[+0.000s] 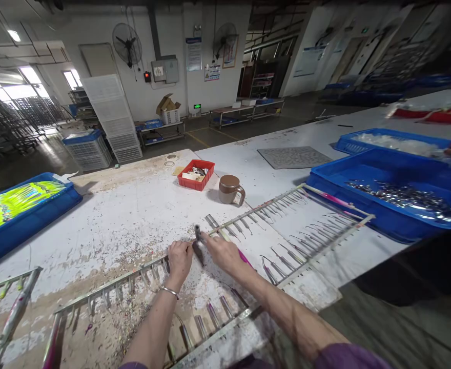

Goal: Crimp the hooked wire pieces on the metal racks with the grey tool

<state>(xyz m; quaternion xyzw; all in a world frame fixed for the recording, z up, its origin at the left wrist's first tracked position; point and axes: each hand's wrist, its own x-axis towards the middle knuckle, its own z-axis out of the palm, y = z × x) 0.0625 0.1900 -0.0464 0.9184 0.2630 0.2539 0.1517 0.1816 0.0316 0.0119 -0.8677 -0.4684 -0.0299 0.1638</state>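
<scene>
A long metal rack (106,288) lies across the table, with rows of small metal pieces along its rails. My left hand (180,260) is closed at its far rail, fingers bent over the bar. Just to the right, my right hand (222,252) is wrapped around a short dark-ended metal tool (197,232), blurred and mostly covered by the fingers. The fingertips of both hands are close together near the rail. Thin hooked metal pieces (283,256) hang on the right-hand rack (327,251), beside my right forearm. What lies under my left fingers is hidden.
A brown mug (229,190) and a red tray (196,182) stand beyond my hands. Right are blue bins (367,164), one with shiny metal parts, and a grey board (292,157). At left sits a blue tray (62,205) of yellow-green packs. Debris litters the table (133,210).
</scene>
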